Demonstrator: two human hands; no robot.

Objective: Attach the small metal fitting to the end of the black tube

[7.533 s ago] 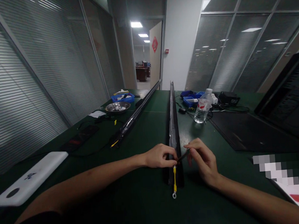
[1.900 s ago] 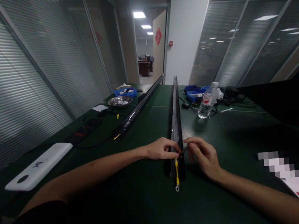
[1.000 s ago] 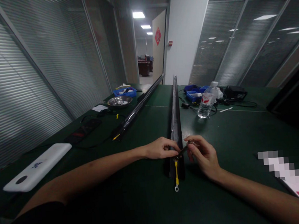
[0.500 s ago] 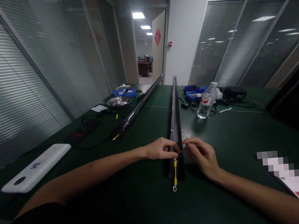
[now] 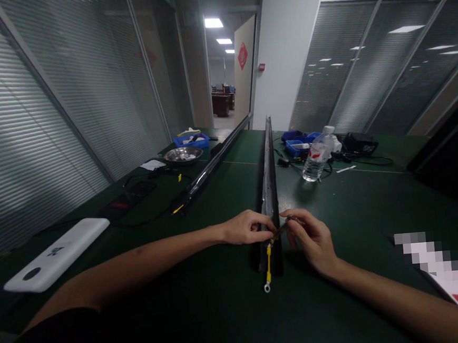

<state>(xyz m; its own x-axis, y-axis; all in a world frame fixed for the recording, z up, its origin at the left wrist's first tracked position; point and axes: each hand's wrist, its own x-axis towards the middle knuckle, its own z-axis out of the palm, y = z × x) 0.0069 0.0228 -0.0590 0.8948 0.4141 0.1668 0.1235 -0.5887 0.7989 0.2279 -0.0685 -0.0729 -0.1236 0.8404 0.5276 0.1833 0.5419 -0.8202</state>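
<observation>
A long black rail (image 5: 268,184) with a silvery inner face runs away from me along the green table. At its near end a short yellow wire (image 5: 268,263) with a metal ring terminal (image 5: 267,287) is attached. My left hand (image 5: 248,227) rests over this end, thumb and forefinger closed near the wire's upper joint; whatever lies between the tips is hidden. In my right hand (image 5: 310,239) a slim metal tool (image 5: 280,231), perhaps a small wrench, is pinched, its tip reaching the joint beside my left fingertips.
A second black rail (image 5: 212,165) lies to the left. Beyond it are a metal bowl (image 5: 183,155) and a blue tray (image 5: 192,141). A water bottle (image 5: 317,156) and blue bins (image 5: 296,146) stand at right. A white power bank (image 5: 57,255) and dark phone (image 5: 127,199) lie left.
The tool in my right hand has turned slightly, its outer end now showing above my thumb. My left hand stays in place at the rail's end.
</observation>
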